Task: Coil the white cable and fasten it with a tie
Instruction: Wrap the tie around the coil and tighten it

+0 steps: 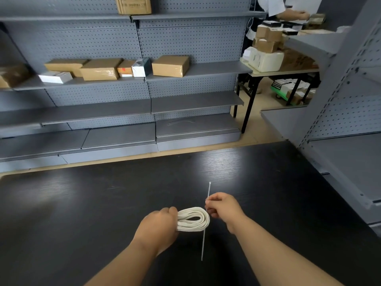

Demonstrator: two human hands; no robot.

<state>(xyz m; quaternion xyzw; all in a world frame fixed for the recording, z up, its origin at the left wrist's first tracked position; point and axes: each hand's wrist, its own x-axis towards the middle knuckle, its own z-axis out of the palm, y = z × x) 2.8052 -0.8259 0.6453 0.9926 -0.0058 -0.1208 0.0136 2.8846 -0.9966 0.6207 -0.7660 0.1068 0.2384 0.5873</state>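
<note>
In the lower centre of the frame, a flat white cable wound into an oval coil of several strands (192, 218) is gripped at its left end by the left hand (159, 223). The fingers are curled round the bundle, and that end of the coil is hidden inside the fist. A thin, straight, whitish plastic tie (203, 244) is pinched between thumb and fingertips of the right hand (223, 207), just beside the coil's rounded right end. The tie is held almost upright in the picture, with its small head at the top and its tail towards the bottom edge. It crosses the coil's right loop, but whether in front of the strands or behind them cannot be told. Beneath lies a black table top with fine wood grain (103, 213), marked by pale glare. Both forearms are cut off by the bottom edge.

Across the upper half, grey metal shelving with perforated back panels (92, 38) is seen. Brown cardboard boxes (171, 66), some taped, are laid on a shelf at upper left and centre. At upper right, a light-topped folding table with black legs (284, 72) is stacked with more boxes. A person in a white top (274, 5) is cut off by the top edge and blurred
</note>
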